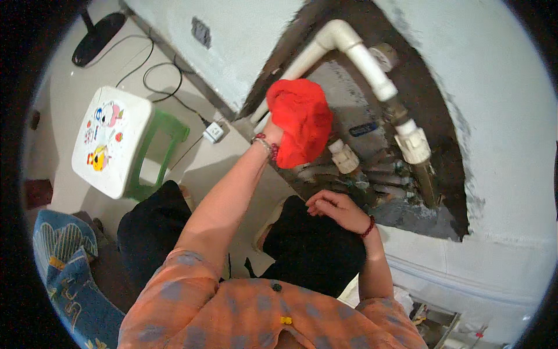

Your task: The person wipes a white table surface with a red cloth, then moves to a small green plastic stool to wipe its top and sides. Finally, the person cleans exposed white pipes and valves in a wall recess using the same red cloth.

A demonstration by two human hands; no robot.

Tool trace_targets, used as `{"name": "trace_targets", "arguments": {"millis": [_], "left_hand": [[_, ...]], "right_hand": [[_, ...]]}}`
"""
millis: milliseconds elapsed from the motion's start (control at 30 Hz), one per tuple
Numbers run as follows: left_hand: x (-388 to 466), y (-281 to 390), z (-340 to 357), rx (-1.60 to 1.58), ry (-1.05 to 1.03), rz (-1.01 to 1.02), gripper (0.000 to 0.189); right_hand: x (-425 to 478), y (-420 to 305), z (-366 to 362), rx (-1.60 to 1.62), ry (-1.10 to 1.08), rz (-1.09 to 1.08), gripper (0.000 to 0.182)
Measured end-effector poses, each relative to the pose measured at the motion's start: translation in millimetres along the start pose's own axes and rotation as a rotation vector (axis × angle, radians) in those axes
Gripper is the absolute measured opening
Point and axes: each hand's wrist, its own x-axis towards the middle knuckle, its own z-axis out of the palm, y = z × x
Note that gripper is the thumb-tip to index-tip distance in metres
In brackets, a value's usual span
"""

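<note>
A crumpled red cloth covers most of my left hand, which grips it with the fingers hidden. Cloth and hand are in front of a white plastic pipe, at the opening of a rough recess in the wall. Whether the cloth touches the pipe, I cannot tell. Over my right knee, in black trousers, lies my right hand, its fingers loosely bent and holding nothing. Just beyond it stands a short pipe stub with a white fitting.
Deeper in the recess, the pipe bends down into a white union fitting; a blue object lies behind. Leftward are a green stool with a white top, a white power socket, a looped black cable and a black stand base.
</note>
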Motion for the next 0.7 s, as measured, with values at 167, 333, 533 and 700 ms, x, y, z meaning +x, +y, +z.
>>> {"name": "trace_targets", "arguments": {"millis": [167,333,533,700], "left_hand": [[-8.4,33.7,7.9,-0.029,-0.110,-0.040,0.044],[-1.9,35.1,-9.8,-0.186,-0.164,-0.047,0.045],[-0.1,54.8,-1.4,0.181,-0.116,0.082,0.044],[-9.0,58.6,-1.4,0.305,-0.113,0.152,0.044]], "right_hand": [[-29.3,139.0,6.4,0.701,0.585,0.074,0.036],[-29.6,238.6,94.1,1.087,0.799,0.222,0.036],[18.8,265.6,104.6,1.084,0.774,0.283,0.036],[67.0,263.4,93.4,1.008,0.724,0.331,0.036]]}}
